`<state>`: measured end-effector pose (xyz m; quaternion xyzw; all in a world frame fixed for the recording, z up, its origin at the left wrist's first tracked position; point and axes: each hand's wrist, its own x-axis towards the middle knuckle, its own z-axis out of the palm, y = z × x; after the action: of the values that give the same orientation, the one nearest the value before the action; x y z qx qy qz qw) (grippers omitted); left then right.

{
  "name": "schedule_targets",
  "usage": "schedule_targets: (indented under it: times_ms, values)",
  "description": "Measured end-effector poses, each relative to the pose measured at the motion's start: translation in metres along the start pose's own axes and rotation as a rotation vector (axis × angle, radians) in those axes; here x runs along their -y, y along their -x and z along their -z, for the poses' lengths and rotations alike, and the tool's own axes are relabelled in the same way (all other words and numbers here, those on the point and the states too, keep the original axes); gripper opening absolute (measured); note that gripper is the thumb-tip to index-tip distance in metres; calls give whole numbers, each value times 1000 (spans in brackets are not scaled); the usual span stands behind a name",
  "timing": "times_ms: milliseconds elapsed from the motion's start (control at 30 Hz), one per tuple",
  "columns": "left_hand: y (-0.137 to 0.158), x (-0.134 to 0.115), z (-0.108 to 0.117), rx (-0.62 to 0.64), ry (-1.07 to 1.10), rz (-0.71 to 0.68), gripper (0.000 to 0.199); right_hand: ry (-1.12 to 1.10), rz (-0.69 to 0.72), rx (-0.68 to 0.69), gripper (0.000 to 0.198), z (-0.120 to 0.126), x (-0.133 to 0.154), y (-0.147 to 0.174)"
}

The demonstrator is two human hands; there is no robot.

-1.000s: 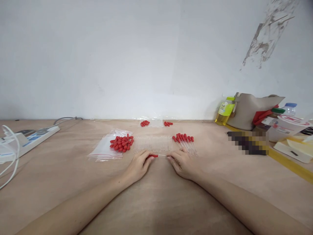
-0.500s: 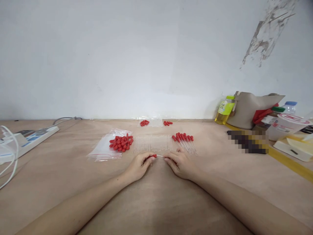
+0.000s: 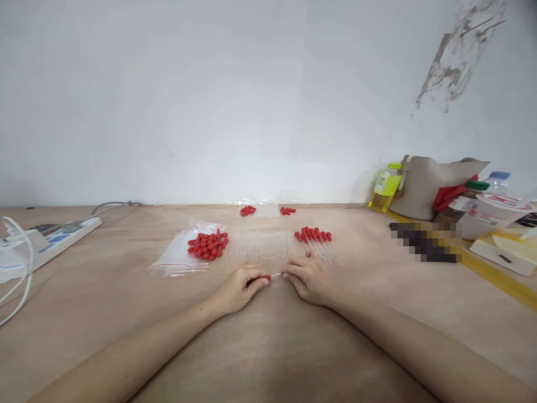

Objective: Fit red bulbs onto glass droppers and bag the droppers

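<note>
My left hand (image 3: 243, 289) pinches a red rubber bulb (image 3: 267, 277) between thumb and fingers. From the bulb's open end a thin clear dropper tube (image 3: 275, 276) runs across to my right hand (image 3: 308, 278), whose fingertips are closed on it. How deep the tube sits in the bulb I cannot tell. Beyond my hands lies a row of clear dropper tubes (image 3: 260, 246). Right of that row are several droppers with red bulbs (image 3: 314, 235) on their tubes. A pile of loose red bulbs (image 3: 208, 245) rests on clear plastic bags (image 3: 178, 254) to the left.
Against the wall lie bags holding more red bulbs (image 3: 248, 210). At the left edge is a white power strip (image 3: 75, 238) with cables. On the right stand a yellow drink bottle (image 3: 384, 189), a grey-beige bag (image 3: 422, 187) and a plastic cup (image 3: 489, 218); yellow tape (image 3: 499, 280) runs along the table.
Both hands have come slightly nearer to me, with the bulb and tube between them. More of the bulb is now covered by my left fingers. The things on the table stay put.
</note>
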<state>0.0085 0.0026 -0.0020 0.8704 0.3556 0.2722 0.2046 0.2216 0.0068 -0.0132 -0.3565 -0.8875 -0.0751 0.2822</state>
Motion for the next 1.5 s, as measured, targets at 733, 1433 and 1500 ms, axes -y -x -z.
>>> schedule_targets:
  times_ms: [733,1433,1500]
  values:
    - [2,-3,-1,39,-121,-105,26,-138,-57,134,22,-1,17,-4]
    - [1,11,1,-149,-163,28,30,125,-711,210,33,19,-46,-32]
    - [1,11,1,-137,-167,21,27,231,-779,205,28,14,-52,-36]
